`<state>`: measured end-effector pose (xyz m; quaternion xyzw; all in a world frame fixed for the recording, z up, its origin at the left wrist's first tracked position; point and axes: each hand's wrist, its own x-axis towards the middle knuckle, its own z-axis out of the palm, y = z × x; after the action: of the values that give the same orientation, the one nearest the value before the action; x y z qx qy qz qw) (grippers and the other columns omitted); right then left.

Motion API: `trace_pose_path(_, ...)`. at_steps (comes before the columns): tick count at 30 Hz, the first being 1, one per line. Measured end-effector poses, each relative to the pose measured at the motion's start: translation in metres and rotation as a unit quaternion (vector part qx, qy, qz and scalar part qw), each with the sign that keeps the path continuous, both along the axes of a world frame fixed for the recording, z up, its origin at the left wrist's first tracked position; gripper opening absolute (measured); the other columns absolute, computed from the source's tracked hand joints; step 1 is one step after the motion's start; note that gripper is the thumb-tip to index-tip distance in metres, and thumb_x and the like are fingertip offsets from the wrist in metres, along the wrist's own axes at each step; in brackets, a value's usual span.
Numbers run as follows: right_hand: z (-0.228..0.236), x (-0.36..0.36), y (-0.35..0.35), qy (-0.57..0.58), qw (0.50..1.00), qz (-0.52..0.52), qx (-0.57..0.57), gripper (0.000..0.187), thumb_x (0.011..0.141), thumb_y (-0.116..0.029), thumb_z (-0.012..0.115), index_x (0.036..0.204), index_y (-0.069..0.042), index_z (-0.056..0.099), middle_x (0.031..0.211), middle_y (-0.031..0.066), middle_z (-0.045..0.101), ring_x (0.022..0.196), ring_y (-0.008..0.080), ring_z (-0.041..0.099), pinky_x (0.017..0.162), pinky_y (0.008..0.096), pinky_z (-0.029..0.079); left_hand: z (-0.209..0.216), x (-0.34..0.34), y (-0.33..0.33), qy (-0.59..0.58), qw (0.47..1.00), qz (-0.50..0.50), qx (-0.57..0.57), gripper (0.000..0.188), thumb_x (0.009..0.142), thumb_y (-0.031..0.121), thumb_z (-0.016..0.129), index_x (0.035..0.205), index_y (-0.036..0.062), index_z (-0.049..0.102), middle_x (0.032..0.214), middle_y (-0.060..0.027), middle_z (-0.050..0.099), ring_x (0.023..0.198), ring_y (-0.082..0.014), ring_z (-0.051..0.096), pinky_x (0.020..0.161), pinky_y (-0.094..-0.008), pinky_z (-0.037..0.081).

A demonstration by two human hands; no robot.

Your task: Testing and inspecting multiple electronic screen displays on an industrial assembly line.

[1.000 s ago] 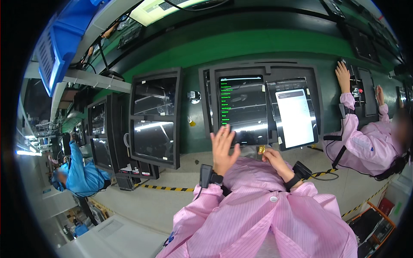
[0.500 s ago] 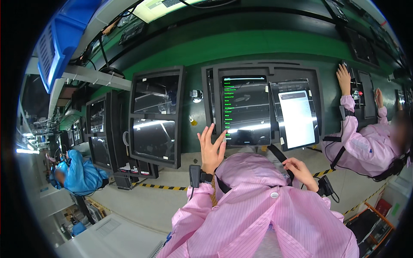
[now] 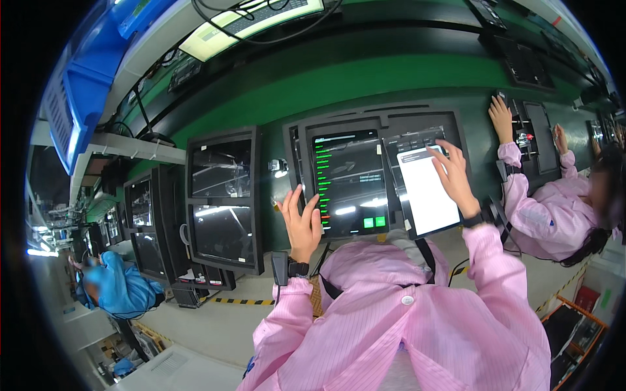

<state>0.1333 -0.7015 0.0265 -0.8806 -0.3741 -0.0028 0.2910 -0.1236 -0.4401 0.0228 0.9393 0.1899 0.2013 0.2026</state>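
Note:
Two tablets lie side by side in a black tray (image 3: 417,113) on the bench before me. On the left tablet (image 3: 352,189), a dark screen shows a column of green lines, one red line and two green squares near the bottom. The right tablet (image 3: 427,192) displays a large white panel. My left hand (image 3: 301,228) is open, fingers spread, its tips by the lower left edge of the left tablet. Over the upper right of the white panel is my right hand (image 3: 454,176), open and empty with fingers stretched out; whether a fingertip touches the glass I cannot tell.
Left of the tray stands another black tray (image 3: 258,195) with two dark screens, with more screens beyond. A small metallic item (image 3: 278,165) sits between the trays. A co-worker in pink (image 3: 554,202) works on the right; a person in blue (image 3: 124,280) is farther left.
My right hand has risen from beside my lap to the right tablet. On the left tablet, two green squares and a red line have appeared. The view has shifted slightly.

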Motion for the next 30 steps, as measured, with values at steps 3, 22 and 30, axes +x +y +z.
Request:
trace_pose_path(3,-0.027,0.03,0.012,-0.014,1.0,-0.011,-0.02,0.029,0.088,-0.021,0.052,0.114,-0.01,0.059,0.13,0.0113,0.042,0.121,0.0312,0.036,0.096,0.0426,0.03,0.012,0.033,0.0,-0.012,1.0,-0.013,0.0,0.028,0.086,0.016,0.049,0.11,0.0121,0.062,0.136,-0.0119,0.039,0.129,-0.0325,0.027,0.107,-0.0546,0.01)
trace_pose_path(22,-0.006,0.022,-0.039,0.122,0.99,-0.067,0.03,0.04,0.088,-0.018,0.051,0.127,-0.009,0.045,0.13,0.0132,0.041,0.122,0.0305,0.034,0.1,0.0403,0.026,-0.023,0.17,0.036,0.025,0.993,-0.085,0.072,0.029,0.09,0.024,0.049,0.111,0.0109,0.063,0.134,-0.0179,0.038,0.126,-0.0371,0.031,0.106,-0.051,0.019)
trace_pose_path(30,-0.022,-0.022,-0.099,0.164,0.969,-0.175,0.067,0.039,0.091,-0.018,0.047,0.126,-0.001,0.042,0.128,0.0166,0.042,0.12,0.0313,0.037,0.102,0.0388,0.027,-0.016,0.115,0.026,0.09,0.986,-0.134,0.053,0.029,0.087,0.025,0.055,0.111,0.0123,0.064,0.135,-0.0148,0.039,0.128,-0.0351,0.03,0.106,-0.0513,0.021)
